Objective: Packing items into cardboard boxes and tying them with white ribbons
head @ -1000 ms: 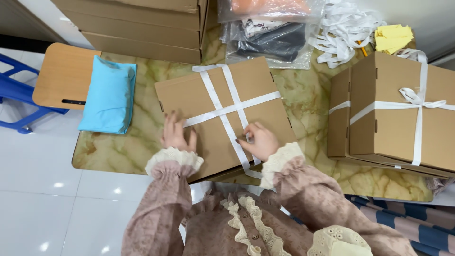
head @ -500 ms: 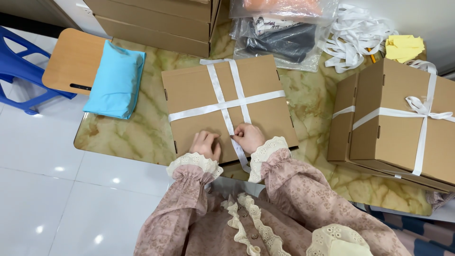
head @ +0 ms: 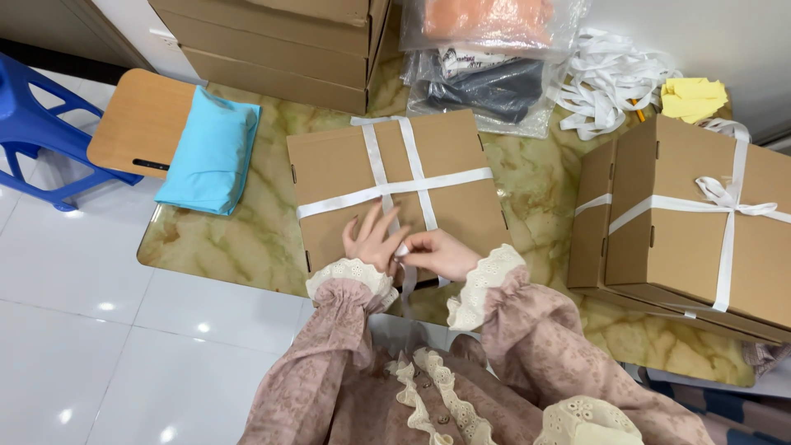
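**Both hands at the ribbon on the flat box**

My hands meet at the near edge of the flat cardboard box (head: 395, 185), which lies on the marbled bench (head: 247, 239) straight ahead of me. My left hand (head: 372, 239) rests on the lid with its fingers spread and pointing away from me, pressing on the white ribbon (head: 395, 188) where it runs down toward me. My right hand (head: 437, 254) sits just beside it, touching it, with fingers curled narrow and pinching the same ribbon close to the box edge. The ribbon crosses the lid both ways, with two strands running lengthwise from the far edge to my hands, and a loose end hangs off the near edge below my wrists.

Off to the left of my left hand, a light blue soft packet (head: 210, 152) lies half on the bench and half on a small wooden tablet (head: 136, 124) fixed to a blue chair (head: 37, 124). Well to the right of my right hand stand two bigger cardboard boxes (head: 700, 222), stacked, the upper one already tied with white ribbon and a bow. Beyond my hands, past the flat box, lie plastic-bagged clothes (head: 486, 82), a tangle of spare ribbon (head: 610, 82) and a yellow cloth (head: 692, 97).
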